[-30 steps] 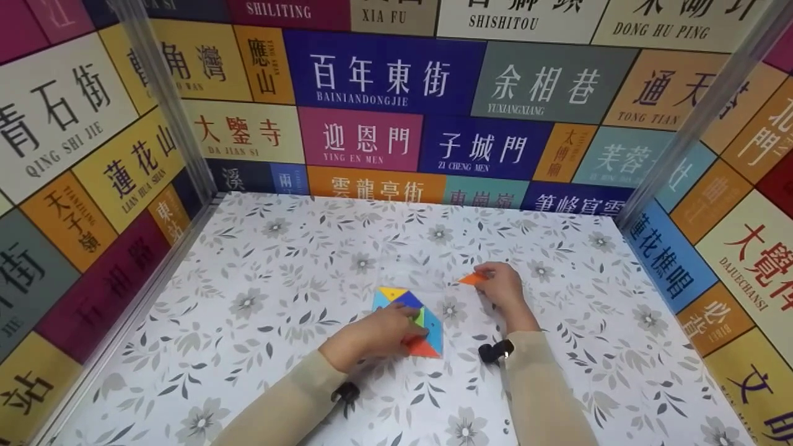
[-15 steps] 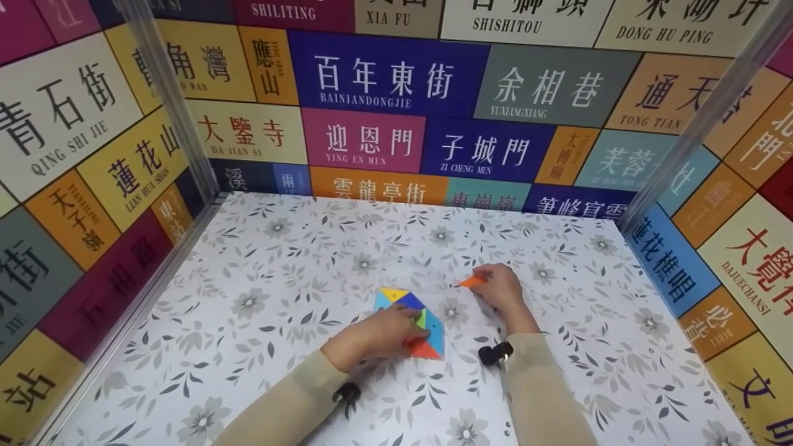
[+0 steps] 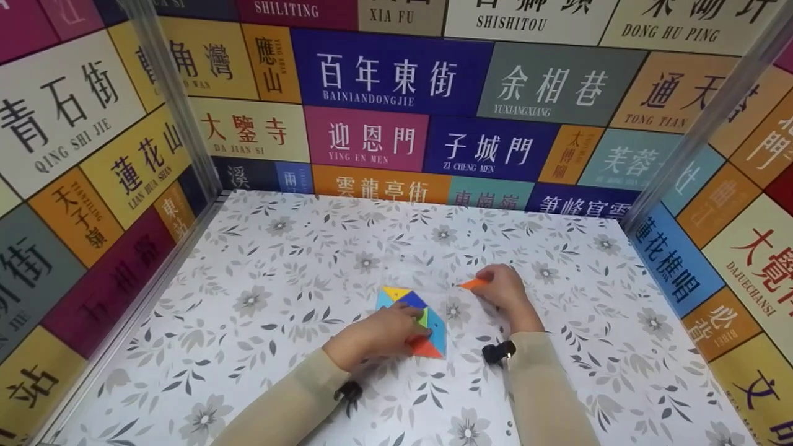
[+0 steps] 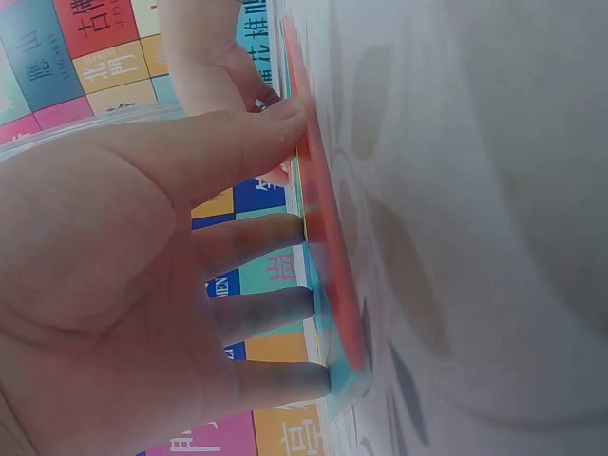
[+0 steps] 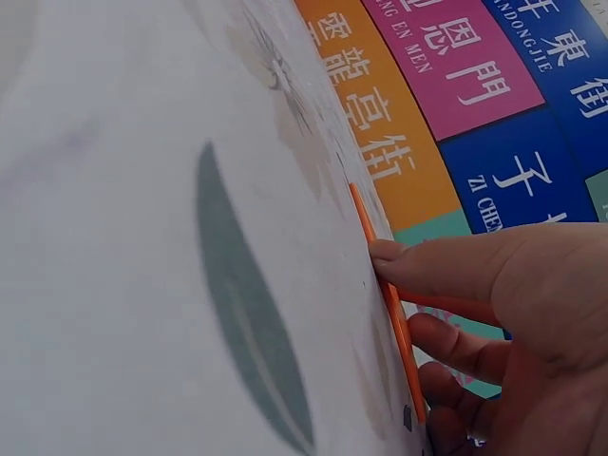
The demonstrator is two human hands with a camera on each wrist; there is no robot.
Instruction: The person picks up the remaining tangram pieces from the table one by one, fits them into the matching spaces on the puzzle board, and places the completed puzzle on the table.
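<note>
Several flat coloured tangram pieces lie together on the table: a yellow piece (image 3: 397, 292), a dark blue piece (image 3: 414, 300), a light blue piece (image 3: 437, 327), a green piece (image 3: 424, 319) and a red piece (image 3: 429, 349). My left hand (image 3: 379, 331) rests over them, covering part of the group. The left wrist view shows its fingers and thumb extended, tips on the pieces. To the right, apart from the group, my right hand (image 3: 503, 291) pinches an orange triangular tangram piece (image 3: 471, 284). In the right wrist view, the thumb lies against the edge of that piece, close over the tabletop.
A white cloth (image 3: 297, 260) with grey flowers and leaves covers the table. Panels (image 3: 384, 74) with colourful street-name signs stand at the back and both sides, with clear corner posts (image 3: 179, 111). Each wrist wears a small black camera mount (image 3: 499, 353).
The scene has shifted slightly in the head view. Both hands stay nearly in place; the orange triangle tilts a little in the right hand's pinch.
</note>
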